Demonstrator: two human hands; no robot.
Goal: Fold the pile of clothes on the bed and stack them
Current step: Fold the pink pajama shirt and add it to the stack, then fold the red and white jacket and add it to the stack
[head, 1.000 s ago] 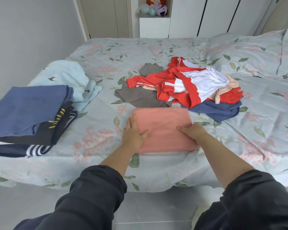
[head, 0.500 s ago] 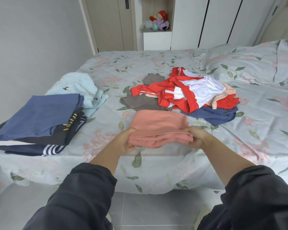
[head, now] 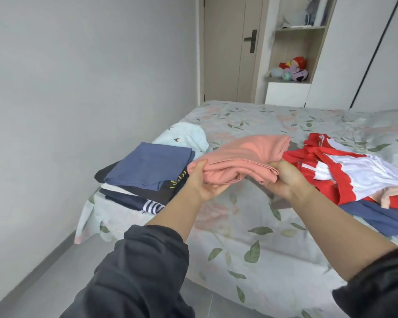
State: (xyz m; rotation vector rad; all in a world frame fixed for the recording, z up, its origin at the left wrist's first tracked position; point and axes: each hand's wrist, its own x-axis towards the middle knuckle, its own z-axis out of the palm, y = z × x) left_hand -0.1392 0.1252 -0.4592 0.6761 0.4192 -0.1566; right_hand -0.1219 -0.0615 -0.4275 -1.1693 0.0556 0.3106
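Cloth this soft likely sags: left grip (head: 203, 180) and right grip (head: 285, 179) pinch near corners of the pink garment (head: 246, 154), right of the stack (head: 147, 166).

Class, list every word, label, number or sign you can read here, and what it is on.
None can be read.
The yellow marks on a dark garment in the folded stack are too small to tell.
The top shelf holds blurred things.
The pink garment is plain.
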